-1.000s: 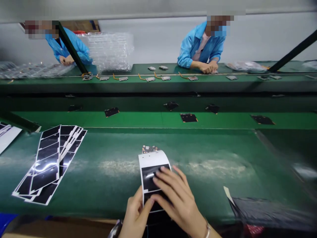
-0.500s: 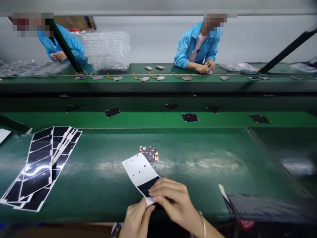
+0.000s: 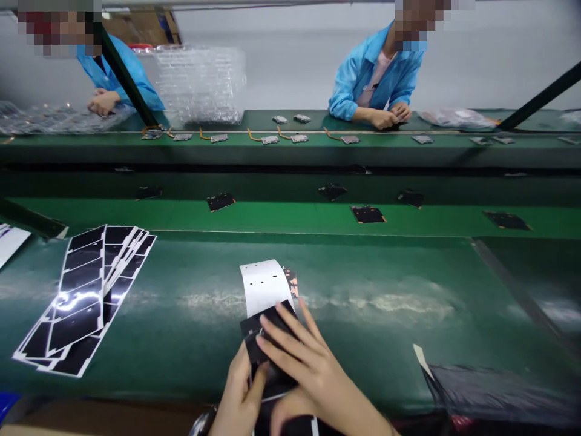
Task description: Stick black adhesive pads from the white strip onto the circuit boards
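Note:
A white backing strip (image 3: 262,284) with black stickers curls up from the green bench (image 3: 372,327) right in front of me. My left hand (image 3: 240,393) pinches the strip's lower part from the left. My right hand (image 3: 304,363) lies over it, fingers closed on a black sticker (image 3: 265,324) that stands partly lifted off the strip. A small circuit board (image 3: 291,280) lies on the bench just behind the strip, mostly hidden by it.
A fanned stack of black sticker sheets (image 3: 84,300) lies at left. A dark plastic bag (image 3: 490,390) sits at lower right. Black pads (image 3: 367,214) ride a bright green belt beyond. Two people in blue coats work at the far bench, beside stacked clear trays (image 3: 200,85).
The strip swung from lying flat leftward to curling upright. My right hand's fingers moved up it, and a black sticker now stands partly peeled. The circuit board is now mostly hidden behind the strip.

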Demonstrator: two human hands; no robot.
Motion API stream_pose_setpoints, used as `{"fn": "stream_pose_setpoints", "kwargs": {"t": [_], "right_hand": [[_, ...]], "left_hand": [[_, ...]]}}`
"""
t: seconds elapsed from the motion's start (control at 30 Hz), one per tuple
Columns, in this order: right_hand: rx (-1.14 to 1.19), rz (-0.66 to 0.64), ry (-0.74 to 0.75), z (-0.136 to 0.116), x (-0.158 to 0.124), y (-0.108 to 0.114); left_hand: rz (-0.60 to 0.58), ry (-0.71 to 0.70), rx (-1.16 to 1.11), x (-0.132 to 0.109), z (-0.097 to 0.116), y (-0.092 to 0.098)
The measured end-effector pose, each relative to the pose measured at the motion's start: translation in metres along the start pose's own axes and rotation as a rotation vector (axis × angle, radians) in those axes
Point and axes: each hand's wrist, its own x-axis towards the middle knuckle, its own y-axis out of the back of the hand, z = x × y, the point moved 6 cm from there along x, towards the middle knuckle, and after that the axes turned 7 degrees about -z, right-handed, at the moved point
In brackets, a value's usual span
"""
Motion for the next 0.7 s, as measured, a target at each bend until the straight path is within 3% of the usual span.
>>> {"fn": "stream_pose_setpoints", "kwargs": {"t": [0.07,0.17,0.23,0.33,0.43,0.53,0.63,0.7], "right_hand": [[0.147,0.048,-0.125,0.018,-0.004,0.007],[0.547,0.147,-0.502,0.06,-0.011,0.008],[0.866,0.085,-0.691,0.077,-0.01,-0.009],[1.125,-0.034,-0.817,0.085,-0.003,-0.031],[1.148,-0.04,-0.875,0.087,0.001,-0.039],[0.929,0.013,-0.817,0.09,0.008,-0.03],[0.69,0.118,-0.716,0.097,0.018,-0.013],[0.673,0.195,-0.763,0.113,0.02,-0.008]], "left_hand": [[-0.039,0.034,0.03,0.001,-0.01,0.01],[-0.094,-0.004,0.156,0.005,-0.011,0.021],[-0.156,-0.067,0.259,0.008,-0.007,0.024],[-0.174,-0.18,0.378,0.013,0.006,0.028],[-0.181,-0.228,0.438,0.019,0.018,0.027],[-0.203,-0.2,0.491,0.029,0.021,0.025],[-0.101,-0.181,0.491,0.039,0.017,0.039],[-0.008,-0.169,0.446,0.045,0.012,0.056]]}}
